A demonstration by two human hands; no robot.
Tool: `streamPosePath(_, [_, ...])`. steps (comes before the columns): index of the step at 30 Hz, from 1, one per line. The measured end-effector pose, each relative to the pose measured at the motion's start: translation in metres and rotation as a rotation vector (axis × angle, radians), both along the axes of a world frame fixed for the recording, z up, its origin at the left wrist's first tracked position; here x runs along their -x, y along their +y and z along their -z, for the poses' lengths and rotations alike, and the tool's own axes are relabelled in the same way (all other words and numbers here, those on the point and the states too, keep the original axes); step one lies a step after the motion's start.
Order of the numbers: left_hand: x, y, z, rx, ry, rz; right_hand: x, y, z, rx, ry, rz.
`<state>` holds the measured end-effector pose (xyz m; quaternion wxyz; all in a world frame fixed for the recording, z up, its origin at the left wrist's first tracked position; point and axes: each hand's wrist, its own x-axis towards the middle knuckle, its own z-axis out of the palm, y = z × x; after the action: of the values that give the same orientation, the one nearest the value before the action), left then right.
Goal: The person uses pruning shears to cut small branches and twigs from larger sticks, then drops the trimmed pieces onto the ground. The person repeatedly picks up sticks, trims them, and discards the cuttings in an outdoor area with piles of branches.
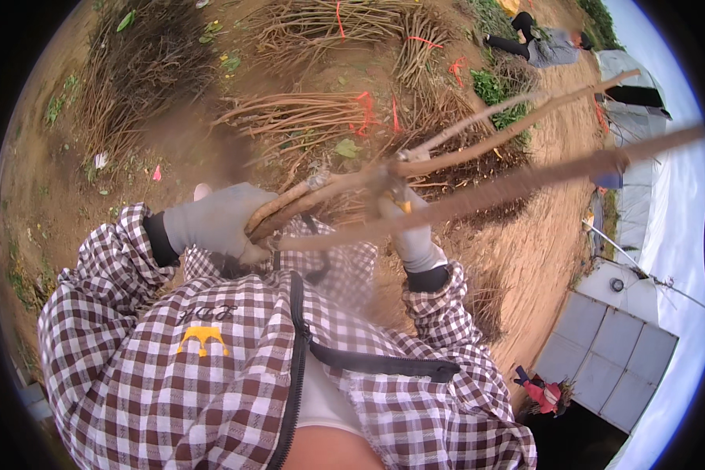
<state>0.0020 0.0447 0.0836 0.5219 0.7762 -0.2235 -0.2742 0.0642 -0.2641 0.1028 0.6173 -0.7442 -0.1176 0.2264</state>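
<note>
My left hand point(217, 220), in a grey glove, grips the lower ends of several cut woody branches point(305, 200). They fan out in front of my chest towards the upper right. A thicker branch point(505, 188) crosses nearest to the camera, blurred by motion, its lower end by my left fingers. Behind it, my gloved right hand point(412, 235) is partly hidden. That hand is closed around a small hand tool point(405, 205) with a yellow part, close against the branches; blur hides its exact kind.
Branch bundles point(323, 108) with red ties lie on the bare soil. A dark brush pile point(147, 64) is at upper left. One person point(555, 48) is at upper right, another point(543, 395) by a building with grey panels point(614, 346).
</note>
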Motion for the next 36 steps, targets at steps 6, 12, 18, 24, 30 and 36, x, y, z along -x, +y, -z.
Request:
streamPosePath(6, [0.006,0.007,0.007,-0.084,0.216,-0.208,-0.010,0.028,0.009,-0.028,0.299,0.108])
streamPosePath(12, [0.009,-0.016,0.015,0.354,0.257,-0.551,-0.011,0.104,0.003,-0.894,0.714,0.442])
streamPosePath(18, [0.015,0.069,0.035,0.234,0.411,-0.981,-0.083,0.003,0.029,-0.614,0.538,0.398])
streamPosePath(24, [-0.009,0.097,0.050,0.968,0.365,-1.120,0.031,0.009,0.107,-0.180,0.872,0.283])
streamPosePath(30, [-0.016,0.100,0.033,1.277,0.208,-0.969,0.094,0.028,0.130,-0.117,0.833,0.361])
streamPosePath(36, [-0.027,0.095,0.015,1.279,0.121,-0.892,0.102,0.000,0.121,0.165,0.485,-0.007])
